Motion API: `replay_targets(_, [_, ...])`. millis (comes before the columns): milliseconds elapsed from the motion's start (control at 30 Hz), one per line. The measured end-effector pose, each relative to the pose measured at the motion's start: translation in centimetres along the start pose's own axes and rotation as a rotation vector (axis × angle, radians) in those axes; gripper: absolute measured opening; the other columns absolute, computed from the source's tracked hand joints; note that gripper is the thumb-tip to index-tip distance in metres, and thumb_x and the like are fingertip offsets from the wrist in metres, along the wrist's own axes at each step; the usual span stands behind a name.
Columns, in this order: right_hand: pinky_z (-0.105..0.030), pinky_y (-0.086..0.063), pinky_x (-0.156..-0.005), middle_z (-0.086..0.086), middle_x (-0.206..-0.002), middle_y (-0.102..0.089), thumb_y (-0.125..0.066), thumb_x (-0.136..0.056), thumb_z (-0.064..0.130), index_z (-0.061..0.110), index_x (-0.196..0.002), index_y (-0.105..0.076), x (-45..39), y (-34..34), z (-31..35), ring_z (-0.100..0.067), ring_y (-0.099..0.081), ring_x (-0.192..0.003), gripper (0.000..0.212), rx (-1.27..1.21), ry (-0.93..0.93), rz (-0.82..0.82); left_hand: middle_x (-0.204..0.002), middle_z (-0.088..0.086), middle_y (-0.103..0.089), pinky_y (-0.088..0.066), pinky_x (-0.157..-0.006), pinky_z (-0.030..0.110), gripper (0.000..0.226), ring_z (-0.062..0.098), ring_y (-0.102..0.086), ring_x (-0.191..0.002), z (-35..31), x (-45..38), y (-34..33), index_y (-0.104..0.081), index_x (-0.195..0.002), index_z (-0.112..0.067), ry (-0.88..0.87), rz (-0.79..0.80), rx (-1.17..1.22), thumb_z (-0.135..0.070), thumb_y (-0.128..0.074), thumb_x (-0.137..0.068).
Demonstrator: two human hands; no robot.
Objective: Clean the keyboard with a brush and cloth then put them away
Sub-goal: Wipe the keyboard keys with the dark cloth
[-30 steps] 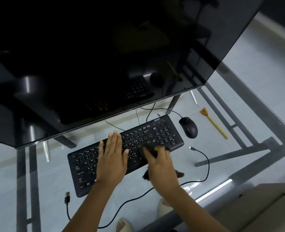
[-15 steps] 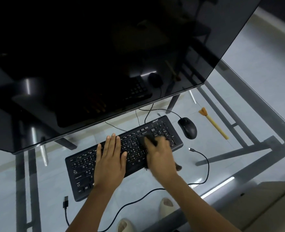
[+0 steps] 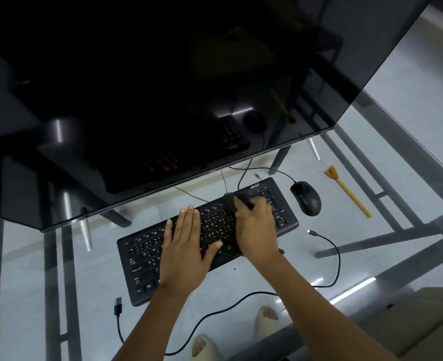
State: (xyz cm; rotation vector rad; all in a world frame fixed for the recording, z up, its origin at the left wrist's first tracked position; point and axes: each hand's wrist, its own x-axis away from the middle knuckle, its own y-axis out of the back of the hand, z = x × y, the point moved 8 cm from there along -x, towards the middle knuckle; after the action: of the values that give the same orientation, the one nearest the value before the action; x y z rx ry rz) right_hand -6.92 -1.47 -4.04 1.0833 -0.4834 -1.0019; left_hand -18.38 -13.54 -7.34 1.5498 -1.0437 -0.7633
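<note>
Here keyboard point(image 3: 142, 259) runs lower-left to upper-right.

**Readable text: one brand, a few key legends**

I can read "acer" in pale letters on the top right edge of the keyboard point(image 3: 147, 259). On its left keys I make out "Caps Lock", "Q", "W" and "A"; the other legends are too small for me.

Mouse point(image 3: 305, 198) right of keyboard point(image 3: 147, 259)
</note>
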Motion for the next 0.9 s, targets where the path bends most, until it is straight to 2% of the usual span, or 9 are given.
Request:
replay_targets(133, [-0.035, -0.049, -0.078, -0.011, -0.111, -0.051, -0.062, -0.087, 0.022, 0.022, -0.128, -0.054, 1.6, -1.9, 4.7, -0.025, -0.049, -0.092, 0.041, 0.024, 0.387, 0.204, -0.16, 0.004, -0.01, -0.003, -0.118, 0.044, 0.083, 0.015, 0.0, -0.148, 0.6, 0.2, 0.2, -0.015, -0.152, -0.009, 0.002, -0.008, -0.02, -0.068, -0.016, -0.093])
replay_targets(233, [-0.042, -0.052, -0.075, -0.015, -0.106, -0.052, -0.057, -0.091, 0.015, 0.017, -0.125, -0.058, -1.6, 0.0, -0.4, -0.027, -0.048, -0.086, 0.034, 0.014, -0.019, 0.048, -0.16, 0.004, -0.01, -0.002, -0.118, 0.043, 0.083, 0.015, 0.0, -0.148, 0.2, 0.1, 0.2, -0.017, -0.152, -0.01, -0.005, -0.005, -0.001, -0.069, -0.021, -0.093])
replay_targets(267, [-0.044, -0.053, -0.073, -0.018, -0.104, -0.052, -0.059, -0.088, 0.011, 0.015, -0.125, -0.058, -1.7, 0.2, -0.5, -0.031, -0.05, -0.085, 0.037, 0.043, -0.057, 0.014, -0.16, 0.003, -0.009, -0.002, -0.118, 0.043, 0.083, 0.015, 0.001, -0.148, 0.2, 0.1, 0.2, -0.016, -0.152, -0.01, -0.001, -0.006, -0.002, -0.069, -0.02, -0.093])
replay_targets(400, [-0.04, -0.052, -0.076, -0.015, -0.107, -0.052, -0.06, -0.088, 0.015, 0.018, -0.127, -0.056, 0.3, -1.4, 4.1, -0.031, -0.053, -0.089, 0.04, 0.084, 0.366, 0.15, -0.16, 0.003, -0.008, -0.001, -0.118, 0.043, 0.082, 0.014, 0.002, -0.148, 0.5, 0.2, 0.3, -0.016, -0.152, -0.01, 0.011, -0.015, -0.009, -0.068, -0.02, -0.093])
replay_targets(433, [-0.04, -0.052, -0.077, -0.015, -0.108, -0.052, -0.058, -0.089, 0.017, 0.02, -0.128, -0.056, -0.4, -1.1, 3.3, -0.03, -0.053, -0.09, 0.039, 0.095, 0.364, 0.161, -0.16, 0.003, -0.008, -0.002, -0.118, 0.044, 0.082, 0.014, 0.002, -0.148, 0.4, 0.2, 0.3, -0.016, -0.152, -0.01, 0.009, -0.01, -0.01, -0.068, -0.02, -0.093])
replay_targets(567, [-0.046, -0.052, -0.078, -0.019, -0.108, -0.05, -0.055, -0.089, 0.011, 0.016, -0.125, -0.06, -3.9, 1.3, -3.2, -0.038, -0.051, -0.09, 0.037, 0.071, -0.069, 0.011, -0.16, 0.003, -0.01, -0.002, -0.119, 0.044, 0.082, 0.015, 0.0, -0.148, 0.3, 0.2, 0.3, -0.018, -0.152, -0.01, 0.009, -0.02, 0.009, -0.067, -0.022, -0.094])
replay_targets(700, [-0.042, -0.052, -0.075, -0.018, -0.106, -0.051, -0.055, -0.09, 0.014, 0.017, -0.125, -0.06, -3.1, 1.1, -2.1, -0.036, -0.051, -0.088, 0.035, 0.112, 0.189, 0.082, -0.16, 0.003, -0.01, -0.002, -0.119, 0.044, 0.081, 0.014, 0.001, -0.148, 0.6, 0.2, 0.4, -0.017, -0.152, -0.011, 0.015, -0.022, -0.005, -0.067, -0.021, -0.093])
replay_targets(800, [-0.044, -0.05, -0.082, -0.021, -0.112, -0.048, -0.047, -0.095, 0.016, 0.02, -0.132, -0.054, -5.1, 3.0, -7.0, -0.038, -0.048, -0.097, 0.037, 0.117, -0.128, 0.009, -0.16, 0.003, -0.011, -0.003, -0.119, 0.044, 0.081, 0.014, 0.0, -0.148, 0.3, 0.1, 0.2, -0.018, -0.152, -0.01, 0.015, -0.021, 0.001, -0.067, -0.022, -0.093])
replay_targets(900, [-0.043, -0.05, -0.084, -0.019, -0.113, -0.047, -0.049, -0.094, 0.015, 0.021, -0.133, -0.053, -4.2, 1.9, -3.8, -0.036, -0.047, -0.099, 0.04, 0.121, 0.072, 0.099, -0.16, 0.003, -0.01, -0.001, -0.119, 0.044, 0.082, 0.014, 0.002, -0.148, 0.3, 0.2, 0.2, -0.017, -0.152, -0.01, 0.021, -0.023, -0.018, -0.067, -0.021, -0.093])
